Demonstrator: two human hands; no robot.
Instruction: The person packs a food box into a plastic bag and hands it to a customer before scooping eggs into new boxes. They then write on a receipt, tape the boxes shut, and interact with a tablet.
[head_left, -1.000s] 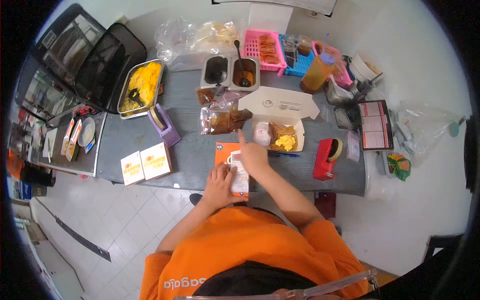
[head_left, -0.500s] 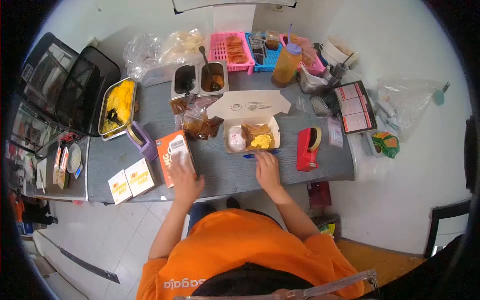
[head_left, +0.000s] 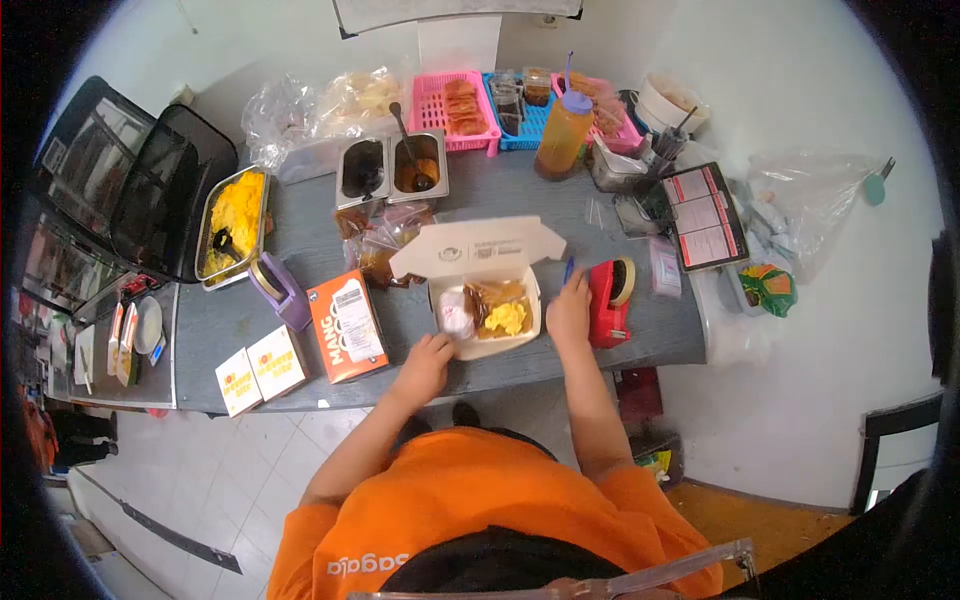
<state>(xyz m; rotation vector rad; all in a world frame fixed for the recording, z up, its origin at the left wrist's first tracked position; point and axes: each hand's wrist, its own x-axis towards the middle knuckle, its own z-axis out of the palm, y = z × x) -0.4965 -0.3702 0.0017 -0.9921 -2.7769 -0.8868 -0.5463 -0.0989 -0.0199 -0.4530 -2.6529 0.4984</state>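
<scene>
An open cardboard meal box [head_left: 535, 300] sits near the table's front edge, its lid [head_left: 480, 247] folded back. Inside are a white wrapped ball-shaped item [head_left: 457, 315], yellow food [head_left: 505, 318] that looks like scrambled egg, and a brown sauce packet [head_left: 485, 293]. The fingers of my left hand [head_left: 424, 368] are closed at the box's front left corner. My right hand [head_left: 570, 312] is closed on a blue pen [head_left: 569, 268], just left of the red tape dispenser [head_left: 609, 300]. An orange closed box [head_left: 346, 327] lies left of my left hand.
Two small white boxes [head_left: 276, 362] and a purple tape dispenser [head_left: 279, 290] are at left, by a tray of yellow food [head_left: 237, 215]. Metal sauce containers [head_left: 418, 165], pink and blue baskets [head_left: 455, 110], and a sauce bottle [head_left: 563, 140] stand behind. A menu board [head_left: 705, 215] is at right.
My left hand has left the orange box for the meal box's corner. The meal box has come nearer and turned slightly. My right hand has picked up the pen and moved right.
</scene>
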